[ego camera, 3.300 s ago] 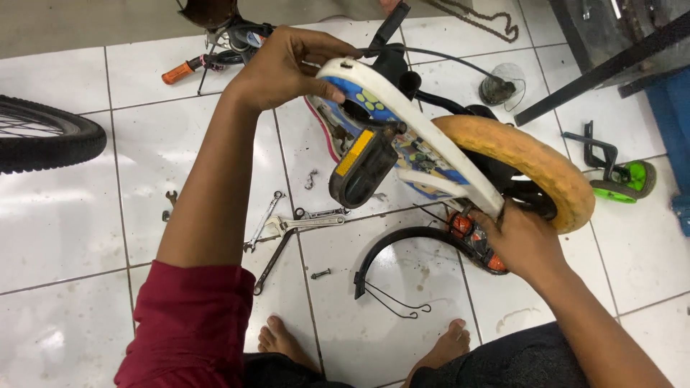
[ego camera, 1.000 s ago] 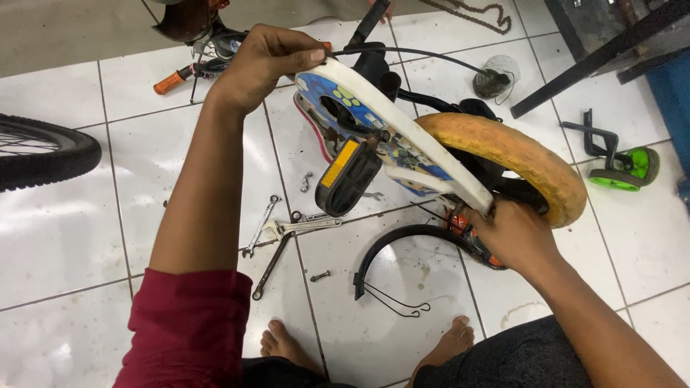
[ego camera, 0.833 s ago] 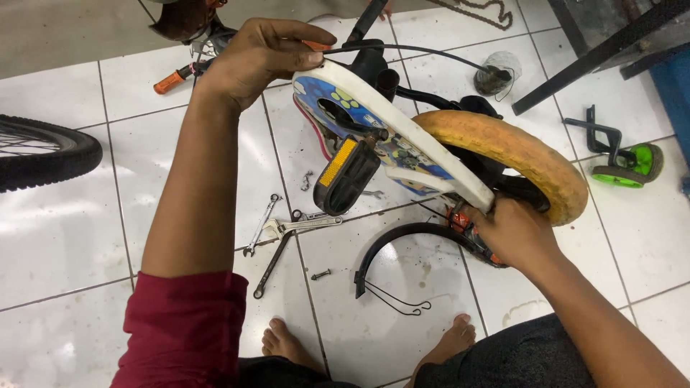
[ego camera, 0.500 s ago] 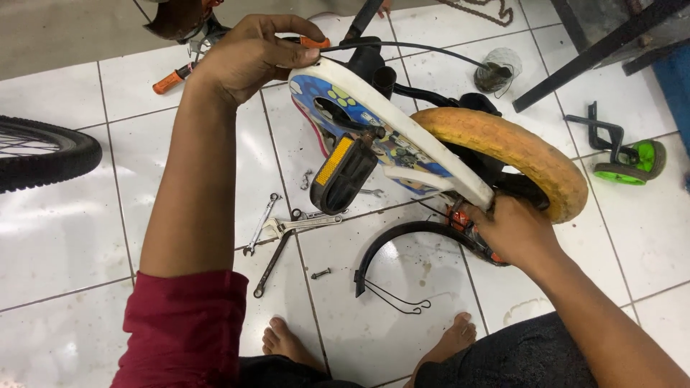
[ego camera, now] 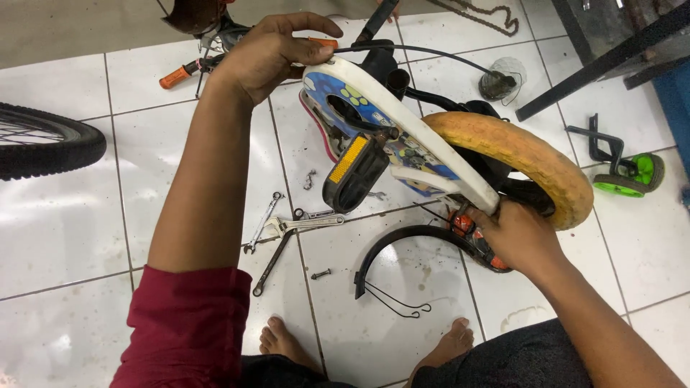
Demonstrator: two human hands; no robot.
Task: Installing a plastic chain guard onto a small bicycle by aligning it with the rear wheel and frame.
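A small child's bicycle lies tilted over the white tiled floor, with a white chain guard (ego camera: 402, 140) bearing colourful pictures, a black pedal with an orange reflector (ego camera: 352, 172) and an orange-yellow tyre (ego camera: 528, 154). My left hand (ego camera: 269, 50) grips the front end of the guard and frame near an orange handlebar grip. My right hand (ego camera: 517, 233) is closed around the rear end of the guard by the wheel hub, next to a red-and-black part.
Wrenches (ego camera: 287, 230), a bolt (ego camera: 320, 274) and a black mudguard (ego camera: 413, 248) with wire stays lie on the floor by my bare feet (ego camera: 284, 341). A large black bicycle tyre (ego camera: 47, 147) is at left. A green training wheel (ego camera: 632, 176) and a black metal stand (ego camera: 611, 54) are at right.
My left hand and the bicycle's front end have shifted slightly up and away. The right hand stays at the rear of the guard.
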